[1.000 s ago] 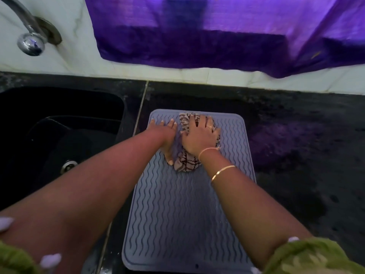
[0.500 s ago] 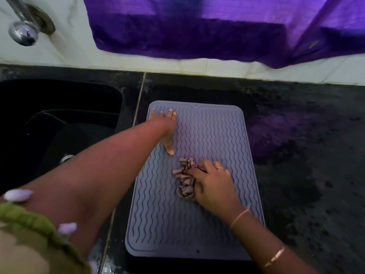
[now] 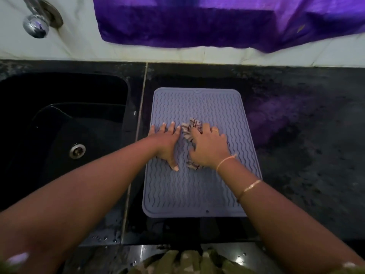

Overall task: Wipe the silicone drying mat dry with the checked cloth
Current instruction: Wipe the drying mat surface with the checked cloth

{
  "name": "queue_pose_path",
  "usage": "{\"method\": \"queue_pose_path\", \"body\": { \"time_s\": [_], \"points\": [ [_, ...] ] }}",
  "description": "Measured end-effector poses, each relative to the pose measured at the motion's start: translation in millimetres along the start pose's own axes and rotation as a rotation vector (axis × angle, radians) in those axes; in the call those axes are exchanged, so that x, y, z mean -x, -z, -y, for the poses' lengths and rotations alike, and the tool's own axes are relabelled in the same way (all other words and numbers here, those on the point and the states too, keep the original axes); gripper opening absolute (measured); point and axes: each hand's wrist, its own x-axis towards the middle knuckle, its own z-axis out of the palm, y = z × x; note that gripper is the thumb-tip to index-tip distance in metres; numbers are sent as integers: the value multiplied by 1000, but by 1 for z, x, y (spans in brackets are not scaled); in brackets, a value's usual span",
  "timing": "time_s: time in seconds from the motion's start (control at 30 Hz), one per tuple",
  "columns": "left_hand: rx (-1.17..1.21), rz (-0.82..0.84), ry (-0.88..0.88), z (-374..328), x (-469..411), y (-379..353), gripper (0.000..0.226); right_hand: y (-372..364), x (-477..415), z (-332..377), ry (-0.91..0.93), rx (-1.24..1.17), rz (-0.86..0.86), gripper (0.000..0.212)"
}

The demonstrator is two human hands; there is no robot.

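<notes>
While the spread left hand [image 3: 167, 144] pins the mat [image 3: 197, 191], the right hand [image 3: 211, 149], gripping the cloth [image 3: 189, 129], pushes back toward 12 o'clock: wiping continues.

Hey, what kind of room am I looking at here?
Most likely a home kitchen: a dark sink with a drain sits below a chrome tap, and a ridged silicone drying mat lies on the black stone worktop beside it.
</notes>
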Motion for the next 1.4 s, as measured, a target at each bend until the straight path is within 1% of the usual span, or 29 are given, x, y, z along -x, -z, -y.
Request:
{"method": "queue_pose_path", "body": {
  "time_s": [0.07, 0.17, 0.2, 0.23, 0.3, 0.4, 0.53, 0.63, 0.7, 0.73, 0.8, 0.83, 0.93, 0.97, 1.03, 1.13, 1.2, 1.27, 1.3, 1.33, 1.37, 1.4],
  "points": [
    [16, -8, 2, 0, -1, 0, 141, -8, 24, -4, 39, -17, 4, 59],
    [15, -6, -6, 2, -1, -1, 142, -21, 63, -9, 255, -75, -123, 39],
    [11, -4, -5, 3, -1, -2, 143, -25, 73, -12, 325, -65, -131, 34],
    [4, -1, -7, 4, -2, -1, 142, -29, 83, -14, 387, -34, -125, 30],
    [-16, 12, -12, 6, 0, 0, 141, -30, 98, -18, 464, -1, -51, 27],
    [-67, 31, -5, 7, 3, 3, 138, -18, 109, -26, 465, 3, 89, 29],
    [-91, 11, 14, 0, 9, 3, 135, 0, 99, -33, 342, -21, 177, 38],
    [-86, -20, 43, -9, 15, 3, 132, 17, 75, -33, 255, 26, 175, 38],
    [-65, -27, 81, -13, 17, 4, 132, 27, 59, -25, 170, -15, 165, 34],
    [-59, -23, 97, -15, 17, 4, 132, 27, 54, -17, 163, -35, 167, 32],
    [-66, -11, 112, -16, 16, 5, 132, 17, 59, 3, 220, 10, 166, 36],
    [-78, -4, 112, -17, 16, 6, 132, 7, 68, 10, 269, 53, 138, 39],
    [-113, 27, 93, -15, 16, 7, 131, -18, 101, 5, 412, 140, -28, 41],
    [-117, 34, 87, -14, 16, 8, 131, -23, 108, -4, 450, 177, -54, 39],
    [-122, 48, 86, -13, 15, 8, 131, -26, 116, -22, 528, 248, -43, 34],
    [-161, 71, 91, -16, 15, 9, 131, -23, 114, -39, 602, 332, -14, 33],
    [-188, 73, 97, -18, 14, 10, 132, -13, 105, -48, 541, 376, 32, 35],
    [-199, 80, 105, -20, 14, 11, 132, -3, 92, -49, 407, 352, 65, 41],
    [-205, 83, 109, -21, 13, 11, 132, 2, 85, -47, 304, 319, 91, 44],
    [-212, 89, 114, -22, 13, 11, 132, 4, 79, -43, 216, 287, 91, 46],
    [-220, 93, 119, -23, 13, 12, 133, 5, 75, -38, 166, 264, 80, 46],
    [-228, 97, 125, -25, 12, 12, 132, 6, 74, -30, 168, 254, 64, 46]
  ]
}}
